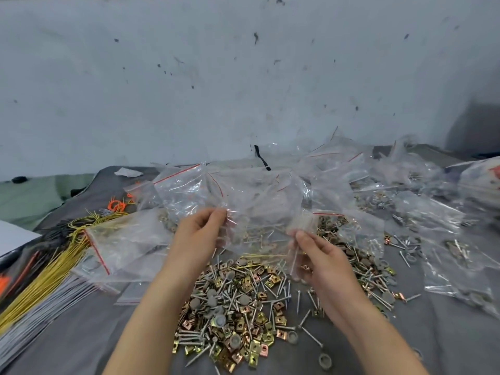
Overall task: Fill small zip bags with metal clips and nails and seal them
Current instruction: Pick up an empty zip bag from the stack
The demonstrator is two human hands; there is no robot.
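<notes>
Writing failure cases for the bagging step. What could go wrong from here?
1. The left hand pinches overlapping clear bags; its grip may catch more than one.
2. The right hand holds a small bag with what looks like a nail over the pile; the point could pierce the film or drop.
3. Grey caps lie mixed in the pile and could get bagged.

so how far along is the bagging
Done: filled bags lie heaped at the right. In hand: the left hand and right hand hold one clear zip bag. Left: a large loose pile of clips and nails.
</notes>
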